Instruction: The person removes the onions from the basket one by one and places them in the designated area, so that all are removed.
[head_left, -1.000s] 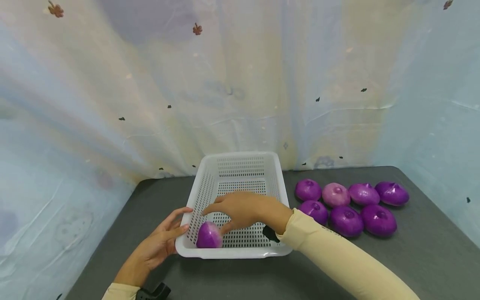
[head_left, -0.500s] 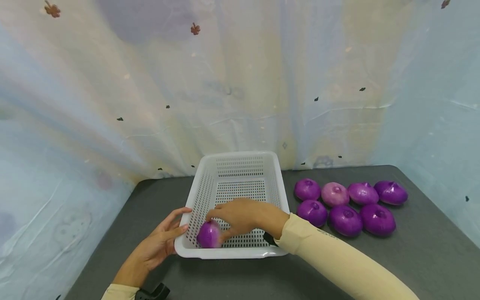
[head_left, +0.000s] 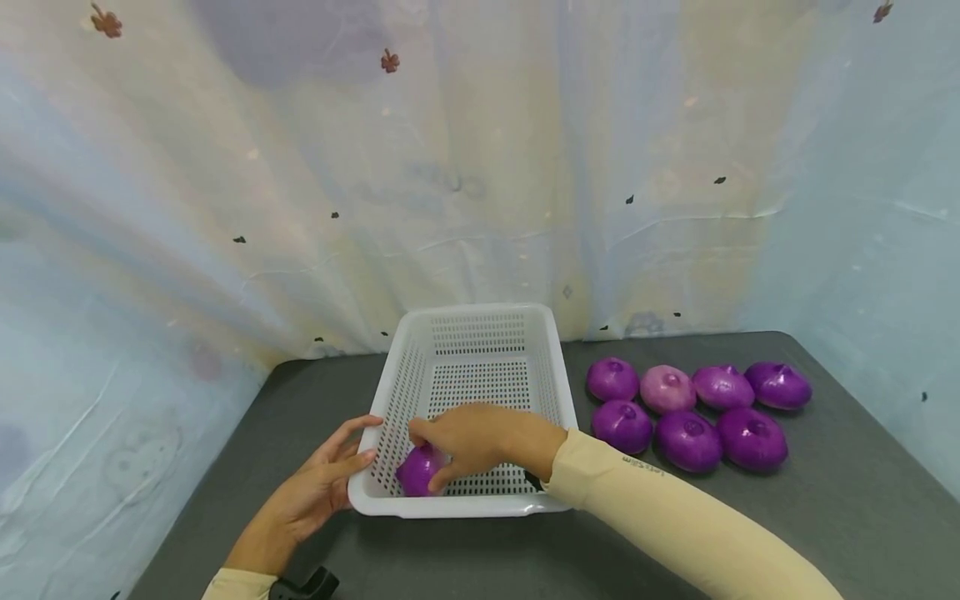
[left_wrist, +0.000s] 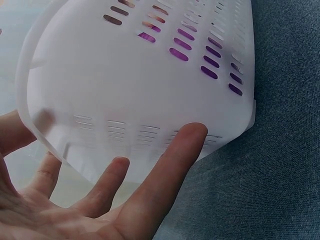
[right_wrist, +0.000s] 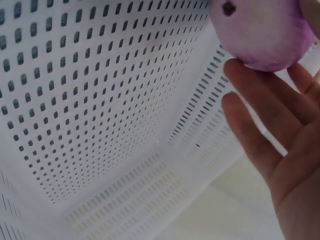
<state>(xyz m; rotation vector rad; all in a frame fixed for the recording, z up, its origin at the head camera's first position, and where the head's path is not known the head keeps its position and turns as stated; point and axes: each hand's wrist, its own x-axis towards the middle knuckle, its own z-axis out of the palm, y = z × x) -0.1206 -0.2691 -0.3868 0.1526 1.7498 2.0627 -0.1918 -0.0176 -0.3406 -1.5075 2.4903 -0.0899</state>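
My left hand (head_left: 318,483) rests against the left side of a white perforated plastic basket (head_left: 375,392), its extended fingers touching the rim and outer wall. In the left wrist view the fingers (left_wrist: 187,137) lie spread along the basket's outside. Inside the basket's near left corner, my right hand (head_left: 465,442) grips a purple onion (head_left: 416,473), thumb on the near side and fingers beyond it. The right wrist view shows the onion's pale end (right_wrist: 265,35) with a dark spot, and fingertips against it. Part of the onion is hidden by the hand.
Several purple onions (head_left: 688,442) sit in two rows on the dark grey table (head_left: 450,558), right of the basket. One onion (head_left: 667,389) is paler pink. A patterned curtain (head_left: 480,167) hangs behind the table and along both sides.
My right hand has lowered slightly and closed its fingers over the onion, which has turned so that its pale end faces more to the right. My left hand stays at the basket.
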